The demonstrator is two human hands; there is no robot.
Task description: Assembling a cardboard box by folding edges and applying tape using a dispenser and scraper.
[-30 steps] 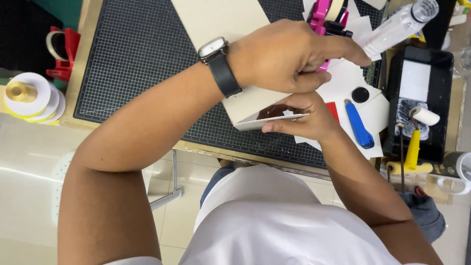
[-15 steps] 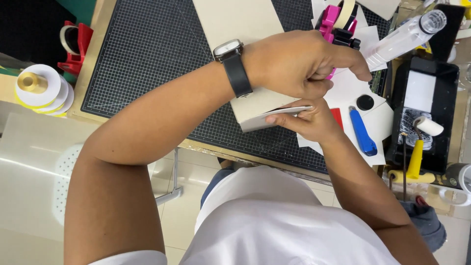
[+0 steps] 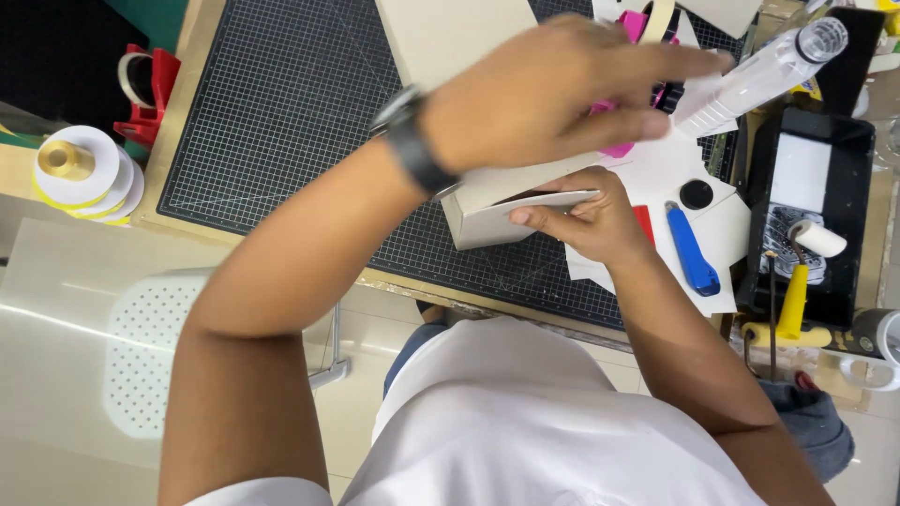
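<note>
Right hand (image 3: 595,220) pinches a thin grey card piece (image 3: 511,215) by its edge, just above the cutting mat (image 3: 281,103) on the desk. Left hand (image 3: 553,89) is blurred above it, fingers spread flat and holding nothing, wristwatch (image 3: 412,150) on the wrist; it hides part of the pink tool (image 3: 633,23) behind. Blue utility knife (image 3: 692,251) lies on white paper scraps right of the right hand, black round cap (image 3: 696,194) beside. Black tray (image 3: 811,215) at right holds a small paint roller (image 3: 816,239) with yellow handle. Clear bottle (image 3: 769,70) lies tilted farther back. Tape rolls (image 3: 80,173) sit far left.
</note>
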